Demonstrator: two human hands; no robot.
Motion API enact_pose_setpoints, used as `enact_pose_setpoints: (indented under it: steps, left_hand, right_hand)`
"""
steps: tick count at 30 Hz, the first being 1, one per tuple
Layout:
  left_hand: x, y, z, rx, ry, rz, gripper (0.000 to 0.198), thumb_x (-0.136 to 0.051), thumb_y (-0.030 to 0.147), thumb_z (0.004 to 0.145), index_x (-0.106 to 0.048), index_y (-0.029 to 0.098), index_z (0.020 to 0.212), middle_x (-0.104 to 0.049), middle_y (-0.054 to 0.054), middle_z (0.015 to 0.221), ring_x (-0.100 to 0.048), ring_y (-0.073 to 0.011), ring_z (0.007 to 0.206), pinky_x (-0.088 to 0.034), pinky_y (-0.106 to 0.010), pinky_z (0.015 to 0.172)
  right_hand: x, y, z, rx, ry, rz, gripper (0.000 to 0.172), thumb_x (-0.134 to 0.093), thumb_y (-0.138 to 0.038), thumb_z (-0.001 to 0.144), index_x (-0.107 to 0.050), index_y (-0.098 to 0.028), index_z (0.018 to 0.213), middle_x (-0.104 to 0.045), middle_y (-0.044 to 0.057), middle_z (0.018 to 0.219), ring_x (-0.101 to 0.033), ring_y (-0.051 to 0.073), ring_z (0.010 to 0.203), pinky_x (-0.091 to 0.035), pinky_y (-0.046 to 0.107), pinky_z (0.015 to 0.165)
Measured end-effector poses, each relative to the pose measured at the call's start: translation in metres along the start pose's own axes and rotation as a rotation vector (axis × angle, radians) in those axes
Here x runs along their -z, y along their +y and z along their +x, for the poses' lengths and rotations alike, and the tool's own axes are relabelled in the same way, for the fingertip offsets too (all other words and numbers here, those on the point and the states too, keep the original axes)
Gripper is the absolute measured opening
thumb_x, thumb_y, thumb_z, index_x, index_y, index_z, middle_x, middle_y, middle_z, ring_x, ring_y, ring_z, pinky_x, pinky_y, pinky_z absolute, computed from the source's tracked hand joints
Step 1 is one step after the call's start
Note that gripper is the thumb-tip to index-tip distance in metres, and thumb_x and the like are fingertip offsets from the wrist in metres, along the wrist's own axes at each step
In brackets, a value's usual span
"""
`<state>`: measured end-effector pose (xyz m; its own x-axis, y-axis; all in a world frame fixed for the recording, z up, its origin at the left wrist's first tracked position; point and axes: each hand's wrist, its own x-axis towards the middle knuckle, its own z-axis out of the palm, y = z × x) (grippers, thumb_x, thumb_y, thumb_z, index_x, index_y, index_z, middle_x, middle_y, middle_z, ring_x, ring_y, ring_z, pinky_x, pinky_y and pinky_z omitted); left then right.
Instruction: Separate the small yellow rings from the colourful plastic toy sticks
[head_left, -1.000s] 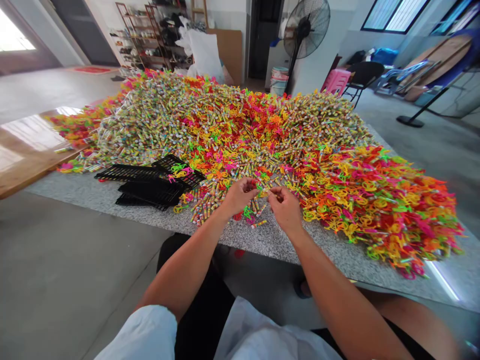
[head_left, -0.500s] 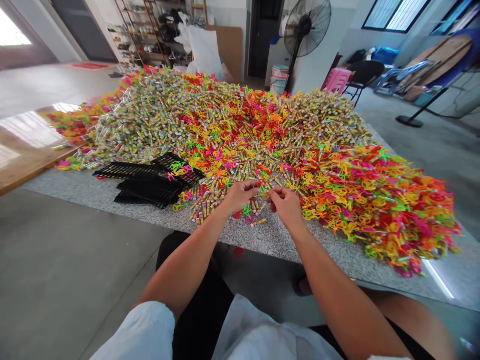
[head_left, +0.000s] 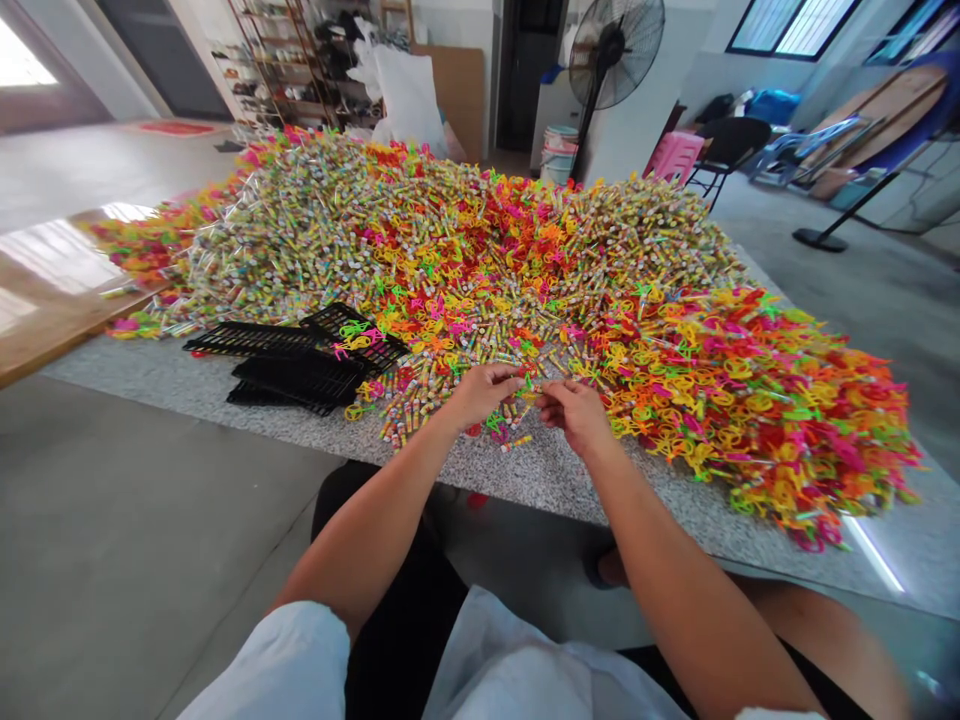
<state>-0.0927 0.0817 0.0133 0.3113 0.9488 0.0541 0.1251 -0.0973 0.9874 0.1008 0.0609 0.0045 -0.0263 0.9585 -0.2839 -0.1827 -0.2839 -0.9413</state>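
My left hand and my right hand meet over the near edge of a speckled granite table. Both are pinched together on one small piece between them, a thin tube with a green plastic part. Just beyond my fingers begins a huge heap of coloured tubes and neon plastic loop pieces. A few loose tubes and a green piece lie on the stone under my hands.
Black plastic grid trays lie stacked left of my hands. A wooden tabletop adjoins at the far left. Behind the table stand a floor fan, shelving, a white sack, a pink stool and chairs.
My hands have stayed pinched together at the same spot, with only small finger movements. The view has shifted slightly.
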Motion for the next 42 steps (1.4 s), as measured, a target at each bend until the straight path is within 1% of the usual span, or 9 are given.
enact_pose_setpoints:
  steps: [6,14,19,24,29,32,36,40,42]
  left_hand:
    - [0.005,0.001,-0.001,-0.104,0.009,0.262,0.031,-0.064,0.047,0.088,-0.075,0.017,0.088,-0.06,0.0,0.07,-0.051,-0.0122,0.065,-0.04,-0.025,0.06]
    - [0.005,0.005,-0.002,-0.085,-0.063,0.182,0.032,-0.065,0.048,0.087,-0.073,0.016,0.084,-0.059,0.0,0.069,-0.049,-0.0116,0.063,-0.037,-0.024,0.059]
    - [0.003,-0.004,0.0,-0.097,-0.069,0.185,0.034,-0.064,0.05,0.088,-0.073,0.018,0.09,-0.059,0.001,0.07,-0.049,-0.0116,0.063,-0.036,-0.024,0.059]
    - [0.001,-0.011,0.002,-0.128,-0.078,0.25,0.028,-0.061,0.045,0.09,-0.073,0.019,0.092,-0.061,0.001,0.072,-0.052,-0.0125,0.065,-0.039,-0.025,0.062]
    - [-0.002,-0.007,-0.001,-0.129,-0.11,0.358,0.023,-0.061,0.039,0.091,-0.072,0.018,0.09,-0.063,0.0,0.073,-0.055,-0.0129,0.066,-0.041,-0.025,0.063]
    - [-0.007,-0.003,-0.005,-0.133,-0.119,0.349,0.024,-0.056,0.037,0.095,-0.071,0.018,0.096,-0.063,0.001,0.072,-0.055,-0.0125,0.065,-0.042,-0.025,0.063]
    - [-0.011,-0.003,-0.008,-0.238,-0.124,0.342,0.029,-0.056,0.041,0.097,-0.068,0.02,0.114,-0.068,-0.002,0.088,-0.059,-0.0135,0.074,-0.046,-0.025,0.068]
    - [-0.013,-0.015,-0.005,-0.362,-0.077,0.517,0.024,-0.055,0.039,0.099,-0.069,0.021,0.106,-0.069,-0.004,0.09,-0.062,-0.0158,0.081,-0.048,-0.028,0.075]
    - [-0.015,-0.021,-0.003,-0.405,-0.049,0.588,0.024,-0.054,0.037,0.1,-0.069,0.021,0.108,-0.07,-0.005,0.093,-0.065,-0.017,0.085,-0.049,-0.029,0.078]
  right_hand:
    - [0.005,-0.004,0.0,-0.121,-0.019,0.073,0.018,-0.073,-0.031,0.073,-0.068,-0.019,0.085,-0.074,0.003,0.068,-0.062,0.013,0.049,-0.045,0.02,0.042]
    - [0.015,-0.011,0.003,-0.169,-0.071,0.042,0.015,-0.075,-0.03,0.073,-0.066,-0.018,0.077,-0.07,0.001,0.061,-0.058,0.011,0.045,-0.043,0.019,0.04]
    - [0.017,-0.014,0.001,-0.187,-0.061,0.034,0.015,-0.075,-0.029,0.072,-0.067,-0.017,0.078,-0.07,0.001,0.062,-0.058,0.01,0.044,-0.042,0.019,0.039]
    - [0.015,-0.014,-0.001,-0.165,-0.046,-0.026,0.014,-0.074,-0.029,0.074,-0.067,-0.017,0.078,-0.07,0.001,0.061,-0.058,0.01,0.042,-0.042,0.019,0.038]
    - [0.014,-0.017,-0.001,-0.25,-0.012,0.029,0.009,-0.067,-0.025,0.08,-0.067,-0.017,0.078,-0.071,0.002,0.063,-0.06,0.011,0.046,-0.045,0.018,0.04]
    - [0.012,-0.021,-0.002,-0.185,0.002,-0.034,0.009,-0.065,-0.024,0.083,-0.066,-0.016,0.079,-0.073,0.005,0.067,-0.064,0.013,0.049,-0.048,0.019,0.041]
    - [0.008,-0.022,-0.005,-0.099,0.023,-0.114,0.008,-0.066,-0.023,0.086,-0.063,-0.016,0.082,-0.075,0.006,0.07,-0.067,0.014,0.05,-0.051,0.021,0.042]
    - [0.009,-0.019,-0.005,-0.117,-0.008,-0.084,0.009,-0.066,-0.022,0.086,-0.065,-0.015,0.081,-0.075,0.008,0.072,-0.068,0.015,0.053,-0.053,0.022,0.044]
    - [0.011,-0.02,-0.005,-0.159,-0.038,-0.015,0.008,-0.066,-0.021,0.086,-0.067,-0.014,0.081,-0.075,0.008,0.074,-0.069,0.015,0.056,-0.055,0.022,0.048]
